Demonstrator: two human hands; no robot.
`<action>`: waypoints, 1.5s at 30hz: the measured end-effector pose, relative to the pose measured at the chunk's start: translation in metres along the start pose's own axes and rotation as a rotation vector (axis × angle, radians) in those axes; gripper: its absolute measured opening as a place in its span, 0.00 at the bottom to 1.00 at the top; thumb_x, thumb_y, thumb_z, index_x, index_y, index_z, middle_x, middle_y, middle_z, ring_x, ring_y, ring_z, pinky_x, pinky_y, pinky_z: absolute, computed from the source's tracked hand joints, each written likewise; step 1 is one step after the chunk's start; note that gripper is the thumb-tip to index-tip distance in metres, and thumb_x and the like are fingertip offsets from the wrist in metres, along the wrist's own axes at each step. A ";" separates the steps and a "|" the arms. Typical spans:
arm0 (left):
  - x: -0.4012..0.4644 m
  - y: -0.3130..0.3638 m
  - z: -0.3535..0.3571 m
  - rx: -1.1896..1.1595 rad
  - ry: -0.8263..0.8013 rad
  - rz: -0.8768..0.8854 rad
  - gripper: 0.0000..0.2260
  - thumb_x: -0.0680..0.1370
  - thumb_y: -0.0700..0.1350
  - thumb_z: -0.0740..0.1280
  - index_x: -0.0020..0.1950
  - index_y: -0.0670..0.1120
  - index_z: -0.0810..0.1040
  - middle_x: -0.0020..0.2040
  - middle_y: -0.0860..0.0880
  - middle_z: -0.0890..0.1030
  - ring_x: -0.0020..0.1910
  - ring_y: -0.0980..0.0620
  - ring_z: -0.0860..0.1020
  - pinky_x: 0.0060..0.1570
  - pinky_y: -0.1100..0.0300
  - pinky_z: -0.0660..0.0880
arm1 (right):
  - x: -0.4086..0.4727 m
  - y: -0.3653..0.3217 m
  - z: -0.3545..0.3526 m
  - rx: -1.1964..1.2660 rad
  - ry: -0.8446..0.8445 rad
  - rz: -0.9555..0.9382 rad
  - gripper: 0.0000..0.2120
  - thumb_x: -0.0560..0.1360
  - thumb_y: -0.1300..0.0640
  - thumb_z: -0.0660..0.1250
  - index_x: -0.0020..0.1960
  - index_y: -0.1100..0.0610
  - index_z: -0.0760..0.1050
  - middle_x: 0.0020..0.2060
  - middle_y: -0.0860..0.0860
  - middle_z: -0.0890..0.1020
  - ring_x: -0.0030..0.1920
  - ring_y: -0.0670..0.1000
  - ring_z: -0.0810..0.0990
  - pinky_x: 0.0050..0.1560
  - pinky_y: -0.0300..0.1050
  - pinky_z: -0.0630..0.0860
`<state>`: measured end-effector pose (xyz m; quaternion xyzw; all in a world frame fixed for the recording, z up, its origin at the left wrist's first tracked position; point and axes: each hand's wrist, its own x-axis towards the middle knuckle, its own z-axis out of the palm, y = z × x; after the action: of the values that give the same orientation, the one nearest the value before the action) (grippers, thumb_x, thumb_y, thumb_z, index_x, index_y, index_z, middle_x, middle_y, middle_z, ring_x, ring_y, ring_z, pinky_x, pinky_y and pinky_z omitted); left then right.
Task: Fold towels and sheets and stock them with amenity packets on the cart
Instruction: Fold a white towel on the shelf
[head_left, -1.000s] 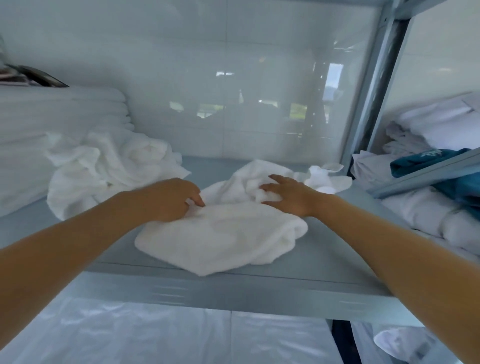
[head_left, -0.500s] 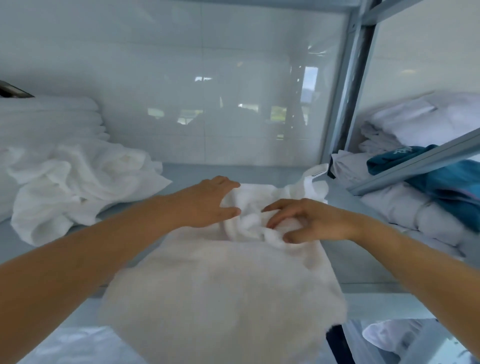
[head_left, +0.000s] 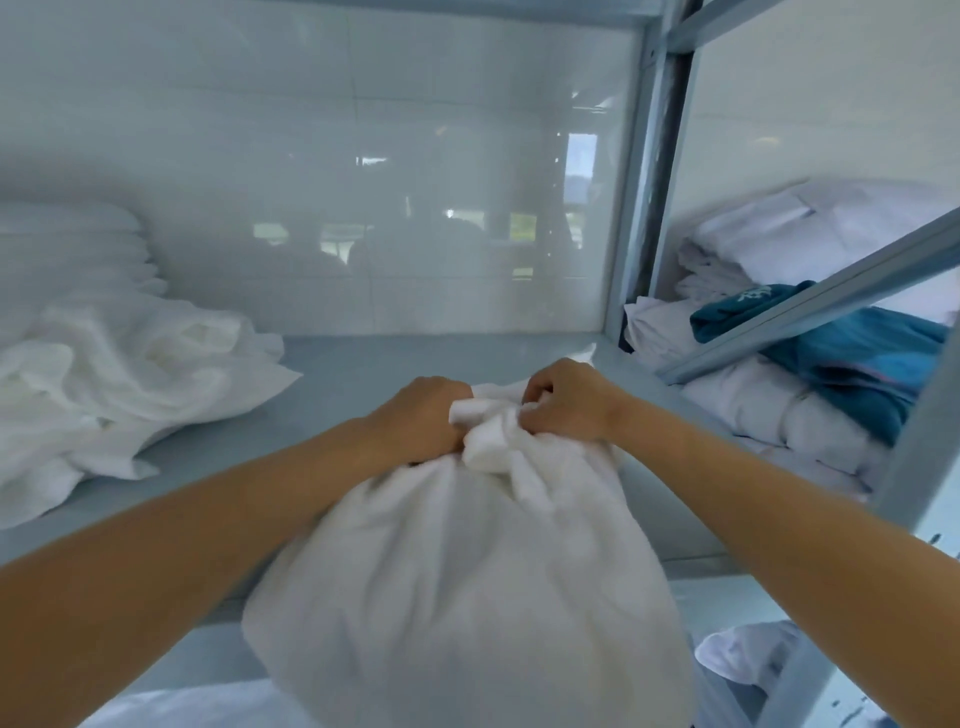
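A white towel (head_left: 467, 571) hangs bunched in front of the grey shelf (head_left: 363, 364), its bulk drooping over the shelf's front edge toward me. My left hand (head_left: 415, 421) grips the gathered top of the towel from the left. My right hand (head_left: 566, 402) pinches the same bunched top edge from the right, fingers curled into the cloth. The two hands sit close together above the shelf surface.
A crumpled white sheet (head_left: 119, 384) lies on the shelf's left side, in front of a stack of folded white linen (head_left: 67, 249). Right of the metal upright (head_left: 654, 182), a neighbouring rack holds white bundles (head_left: 779, 410) and a teal cloth (head_left: 857, 358). More white fabric (head_left: 748, 654) lies below.
The towel lay spread on the shelf a second ago. Both hands have gathered its far edge and pulled it up and toward me, so it now hangs bunched.
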<state>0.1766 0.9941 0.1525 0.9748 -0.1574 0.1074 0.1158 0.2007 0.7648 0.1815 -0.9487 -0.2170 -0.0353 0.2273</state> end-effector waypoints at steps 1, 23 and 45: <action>-0.004 -0.002 -0.001 -0.023 0.044 -0.003 0.04 0.71 0.52 0.67 0.39 0.56 0.73 0.37 0.59 0.74 0.45 0.48 0.81 0.38 0.59 0.68 | 0.000 0.000 0.002 0.031 0.048 -0.014 0.07 0.69 0.49 0.73 0.43 0.52 0.84 0.41 0.47 0.83 0.43 0.46 0.81 0.40 0.38 0.76; -0.054 -0.017 -0.066 0.121 0.168 -0.161 0.14 0.75 0.62 0.66 0.44 0.54 0.83 0.42 0.57 0.84 0.43 0.54 0.82 0.51 0.54 0.79 | 0.014 0.022 -0.025 -0.282 0.127 0.052 0.15 0.78 0.49 0.65 0.62 0.54 0.78 0.62 0.53 0.79 0.59 0.58 0.78 0.53 0.47 0.73; -0.032 -0.053 -0.076 0.450 0.308 -0.463 0.13 0.79 0.43 0.65 0.62 0.42 0.73 0.58 0.40 0.73 0.58 0.38 0.76 0.52 0.47 0.76 | -0.025 0.071 0.016 -0.090 0.060 -0.252 0.33 0.81 0.48 0.66 0.82 0.50 0.58 0.81 0.47 0.57 0.80 0.48 0.57 0.78 0.41 0.53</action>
<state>0.1513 1.0716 0.2064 0.9581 0.1145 0.2559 -0.0582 0.2082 0.7051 0.1330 -0.9216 -0.3259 -0.1015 0.1847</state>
